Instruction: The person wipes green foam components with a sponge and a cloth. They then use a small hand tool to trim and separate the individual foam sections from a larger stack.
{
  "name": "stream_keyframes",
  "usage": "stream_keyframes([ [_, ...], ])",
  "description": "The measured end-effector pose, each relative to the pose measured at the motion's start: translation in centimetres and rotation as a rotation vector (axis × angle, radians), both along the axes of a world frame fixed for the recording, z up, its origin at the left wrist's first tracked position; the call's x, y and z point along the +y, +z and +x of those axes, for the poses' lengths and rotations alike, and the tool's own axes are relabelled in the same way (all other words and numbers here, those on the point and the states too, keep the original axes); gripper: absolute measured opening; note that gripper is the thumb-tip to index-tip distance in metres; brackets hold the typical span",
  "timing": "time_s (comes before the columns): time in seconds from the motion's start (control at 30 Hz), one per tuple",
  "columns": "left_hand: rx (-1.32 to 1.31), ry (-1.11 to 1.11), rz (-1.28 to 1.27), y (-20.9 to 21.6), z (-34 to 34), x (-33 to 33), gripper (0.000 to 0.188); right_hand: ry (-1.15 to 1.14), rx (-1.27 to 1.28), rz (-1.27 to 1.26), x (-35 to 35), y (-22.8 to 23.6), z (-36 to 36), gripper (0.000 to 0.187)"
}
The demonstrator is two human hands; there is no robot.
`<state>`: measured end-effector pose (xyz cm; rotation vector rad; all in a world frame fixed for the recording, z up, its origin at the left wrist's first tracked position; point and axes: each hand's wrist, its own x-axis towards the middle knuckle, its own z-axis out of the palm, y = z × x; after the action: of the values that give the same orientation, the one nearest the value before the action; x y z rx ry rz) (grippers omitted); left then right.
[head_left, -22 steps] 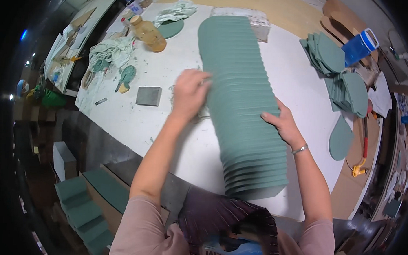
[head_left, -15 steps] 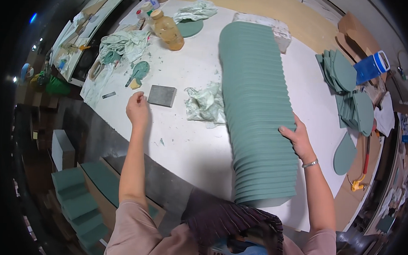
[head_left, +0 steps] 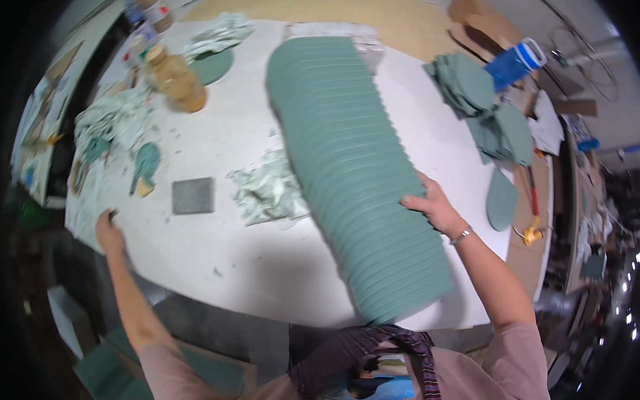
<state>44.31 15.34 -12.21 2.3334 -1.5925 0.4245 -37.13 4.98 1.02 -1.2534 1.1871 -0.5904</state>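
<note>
A long row of green, thin, tongue-shaped sheets (head_left: 343, 151) stands closely stacked on edge on the white table. My right hand (head_left: 438, 208) rests against its right side, thumb on the sheets and the other fingers partly hidden. At the table's left edge, the fingertips of my left hand (head_left: 109, 233) pinch a small dark metal strip (head_left: 114, 214), blurred and mostly covered. A grey rectangular block (head_left: 193, 195) lies to the right of that hand. Between the block and the row is a crumpled, green-stained cloth (head_left: 267, 191).
A capped bottle of yellowish liquid (head_left: 176, 78) stands far left, near a stained rag (head_left: 115, 119) and a green-smeared tool (head_left: 146, 162). A white block (head_left: 368, 39) backs the row. Loose green pieces (head_left: 465, 85), a blue container (head_left: 515, 64) and a red-handled tool (head_left: 533, 197) lie right.
My left hand has moved left from beside the grey block to the dark strip and now pinches it. My right hand stays on the row. The whole view has shifted.
</note>
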Motion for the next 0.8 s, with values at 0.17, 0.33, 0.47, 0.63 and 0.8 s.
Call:
stream_keyframes([
  [0.17,0.203,0.015,0.197,1.3,-0.4,-1.3,0.014,-0.019,0.048,-0.009,0.3,1.0,-1.1,0.071],
  [0.33,0.447,0.132,0.170,0.1,1.4,1.2,0.019,-0.011,0.022,0.003,0.0,0.7,-0.6,0.074],
  [0.47,0.423,0.124,0.072,0.8,-1.3,1.8,0.018,0.005,-0.026,-0.014,0.0,0.1,-1.0,0.078],
  [0.63,1.135,-0.099,-0.314,7.7,-20.8,-5.9,0.006,-0.032,-0.040,0.004,0.4,0.4,-2.3,0.080],
  [0.8,1.156,-0.614,-0.047,16.1,-40.1,-8.9,0.009,0.009,-0.119,-0.010,-0.1,-0.4,-1.5,0.082],
])
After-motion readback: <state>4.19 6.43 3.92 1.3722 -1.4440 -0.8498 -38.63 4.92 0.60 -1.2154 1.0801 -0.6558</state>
